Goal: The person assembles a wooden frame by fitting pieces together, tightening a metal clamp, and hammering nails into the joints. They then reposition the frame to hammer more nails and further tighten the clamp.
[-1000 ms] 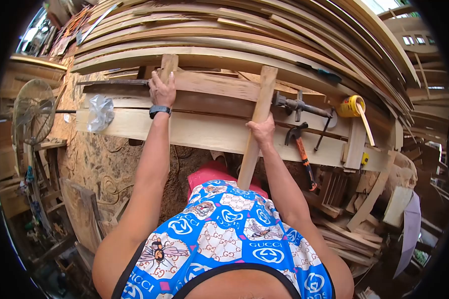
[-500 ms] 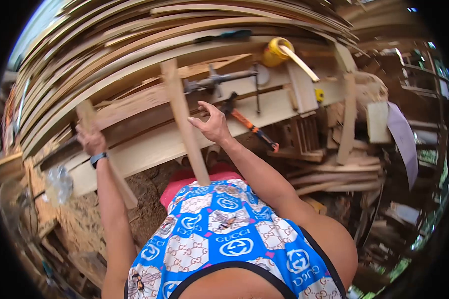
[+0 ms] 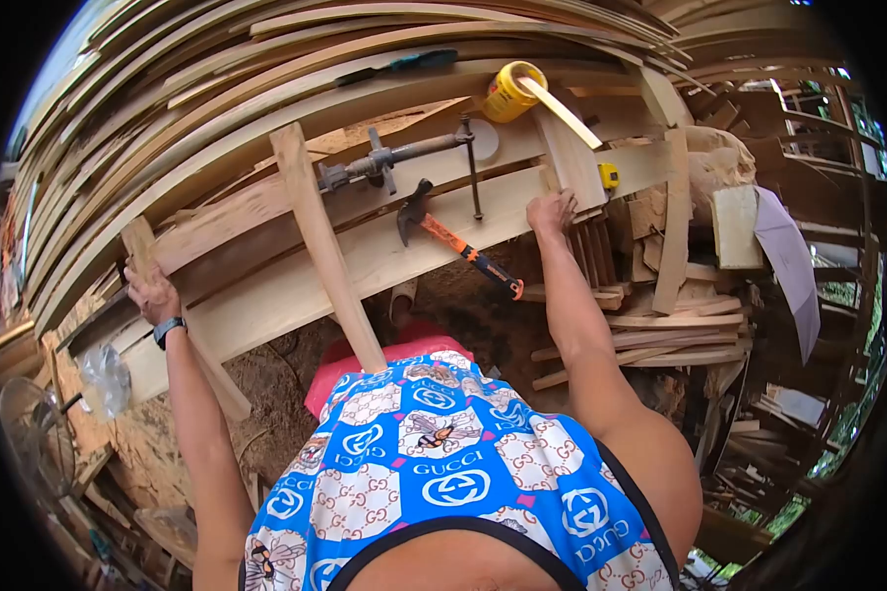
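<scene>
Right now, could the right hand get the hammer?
Probably yes. The hammer lies near the right hand, its handle poking past the front edge of the plank, and nothing seems to stand between them.

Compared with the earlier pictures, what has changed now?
The right hand let go of the long pale wooden bar and moved rightward to the short pale board. The left hand stays on the other pale wooden bar; the orange-and-black claw hammer remains unmoved.
</scene>
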Motion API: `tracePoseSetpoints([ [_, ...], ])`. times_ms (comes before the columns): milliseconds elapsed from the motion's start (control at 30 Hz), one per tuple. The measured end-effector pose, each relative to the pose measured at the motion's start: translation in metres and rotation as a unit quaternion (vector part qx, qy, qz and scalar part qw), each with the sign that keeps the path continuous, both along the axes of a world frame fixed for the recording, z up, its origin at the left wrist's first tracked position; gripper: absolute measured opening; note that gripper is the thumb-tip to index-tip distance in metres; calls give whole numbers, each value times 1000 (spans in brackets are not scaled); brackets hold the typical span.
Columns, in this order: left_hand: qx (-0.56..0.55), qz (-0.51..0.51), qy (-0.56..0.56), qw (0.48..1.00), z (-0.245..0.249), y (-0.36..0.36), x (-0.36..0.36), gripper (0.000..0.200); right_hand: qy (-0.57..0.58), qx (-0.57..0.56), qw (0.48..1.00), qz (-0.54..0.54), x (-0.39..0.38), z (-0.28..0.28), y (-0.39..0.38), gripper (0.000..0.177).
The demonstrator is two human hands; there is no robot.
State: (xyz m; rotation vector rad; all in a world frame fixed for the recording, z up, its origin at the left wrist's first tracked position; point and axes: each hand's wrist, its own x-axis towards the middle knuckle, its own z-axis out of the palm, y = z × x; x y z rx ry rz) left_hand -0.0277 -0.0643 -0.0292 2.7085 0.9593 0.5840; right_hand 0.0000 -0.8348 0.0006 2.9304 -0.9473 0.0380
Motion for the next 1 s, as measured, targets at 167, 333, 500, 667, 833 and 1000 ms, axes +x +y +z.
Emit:
tracePoseSetpoints([
  [167,-7,7,-4,1000,2,-1,1,74,20,-10,999,35,-2,-10,6,36],
  [333,18,-24,-37,999,-6,0,2,74,-30,18,999,-4,11,5,1,40],
  [500,-7,-4,-33,999,1,-5,3,73,12,27,992,-125,29,-1,-2,54],
  [667,0,6,-34,999,3,-10,4,72,50,36,996,-61,14,7,11,44],
  [833,-18,14,-24,999,8,-12,3,76,-137,275,951,38,-1,58,92,35],
  [1000,-8,11,-28,1000,9,-15,4,74,-91,732,668,99,-27,71,245,32],
])
